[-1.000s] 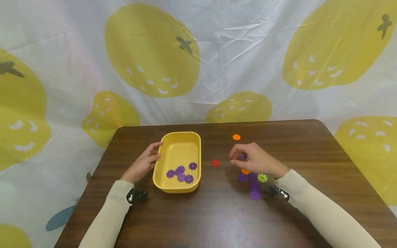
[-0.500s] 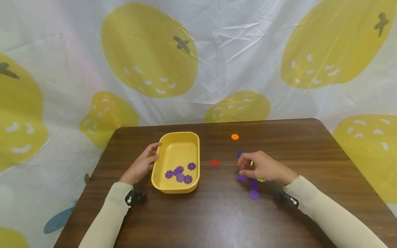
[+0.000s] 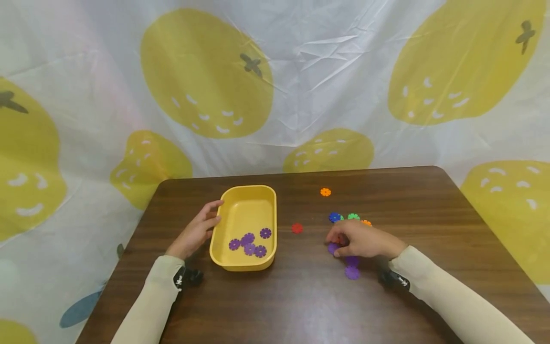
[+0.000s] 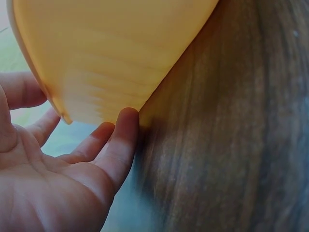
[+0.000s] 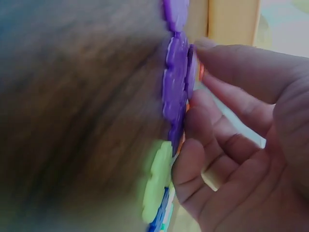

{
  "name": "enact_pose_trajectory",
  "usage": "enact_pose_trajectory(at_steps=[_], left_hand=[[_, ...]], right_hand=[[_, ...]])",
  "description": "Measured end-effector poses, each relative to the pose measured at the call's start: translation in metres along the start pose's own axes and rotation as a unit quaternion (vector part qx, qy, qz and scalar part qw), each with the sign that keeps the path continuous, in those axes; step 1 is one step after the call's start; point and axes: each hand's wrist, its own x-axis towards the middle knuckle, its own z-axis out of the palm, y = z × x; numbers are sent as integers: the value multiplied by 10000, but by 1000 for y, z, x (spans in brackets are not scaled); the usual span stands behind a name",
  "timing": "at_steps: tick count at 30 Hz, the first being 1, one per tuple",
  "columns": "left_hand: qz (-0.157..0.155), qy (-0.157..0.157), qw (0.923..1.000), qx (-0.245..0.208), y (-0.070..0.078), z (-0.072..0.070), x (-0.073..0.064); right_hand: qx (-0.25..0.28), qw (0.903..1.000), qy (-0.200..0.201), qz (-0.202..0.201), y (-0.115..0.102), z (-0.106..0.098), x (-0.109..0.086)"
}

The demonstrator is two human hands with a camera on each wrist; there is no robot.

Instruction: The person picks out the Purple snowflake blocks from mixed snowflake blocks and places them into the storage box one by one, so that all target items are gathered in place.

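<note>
My left hand (image 3: 195, 231) rests at the left side of a yellow plastic basin (image 3: 242, 266), its loosely extended fingers (image 4: 126, 121) against the rim and outer wall. Several purple snowflake discs (image 3: 250, 249) lie inside the basin. On the right, my right hand (image 3: 363, 239) is low over a group of notched plastic discs. Its thumb and curled fingers pinch the edges of one purple snowflake disc (image 5: 191, 72), which overlaps another purple disc (image 5: 175, 77). A light green disc (image 5: 158, 181) lies near the lower fingers. The palm hides part of the group from the head view.
A red disc (image 3: 297, 228) lies between the basin and the right hand; an orange disc (image 3: 325, 192) is farther back. Blue (image 3: 334, 217) and green (image 3: 354, 217) discs sit just beyond the right hand. The brown table (image 3: 301, 306) meets a lemon-print cloth (image 3: 301, 95) at the back.
My right hand has come down and toward me onto a purple disc, uncovering the blue, green and orange discs behind it. My left hand stays at the basin.
</note>
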Motion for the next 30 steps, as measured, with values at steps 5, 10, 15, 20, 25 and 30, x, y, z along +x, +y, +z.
enact_pose_trajectory(at_steps=[5, 10, 15, 20, 25, 30], left_hand=[[12, -25, 10000, 30, -1, 1, -1], [58, -55, 10000, -37, -1, 1, 0], [62, -35, 9999, -72, 0, 0, 0], [63, -51, 10000, -45, 0, -1, -1], [70, -59, 9999, -63, 1, -1, -1], [52, -50, 9999, -87, 1, -1, 0]], right_hand=[[-108, 9999, -96, -14, -1, 2, 3], [6, 9999, -126, 105, -1, 2, 4], [7, 9999, -80, -74, -1, 1, 7], [-40, 9999, -18, -125, -1, 1, 10], [-157, 9996, 125, -181, -4, -1, 13], [-112, 9996, 206, -128, -10, -4, 17]])
